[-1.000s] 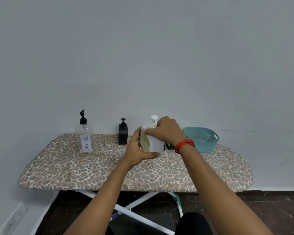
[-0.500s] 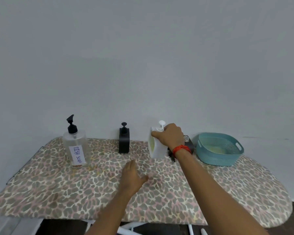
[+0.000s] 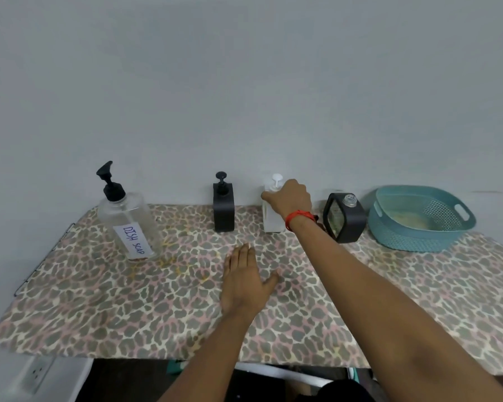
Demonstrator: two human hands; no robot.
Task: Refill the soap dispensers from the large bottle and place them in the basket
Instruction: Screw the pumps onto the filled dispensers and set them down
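I see the clear DISH SOAP bottle standing far left of the white dispenser, with a black pump dispenser nearer on that side. My left hand lies flat in front, fingers straight, on the leopard-print cover. My right hand grips the white dispenser's top. To its right sit a pumpless black dispenser, then the teal basket.

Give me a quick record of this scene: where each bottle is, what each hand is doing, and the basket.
large bottle: far left, labelled DISH SOAP, black pump on
black dispenser: upright, untouched
white dispenser: upright on the board, gripped at top
right hand: grips white dispenser
left hand: flat on the board
pumpless black dispenser: tilted, untouched
basket: far right, no dispenser inside
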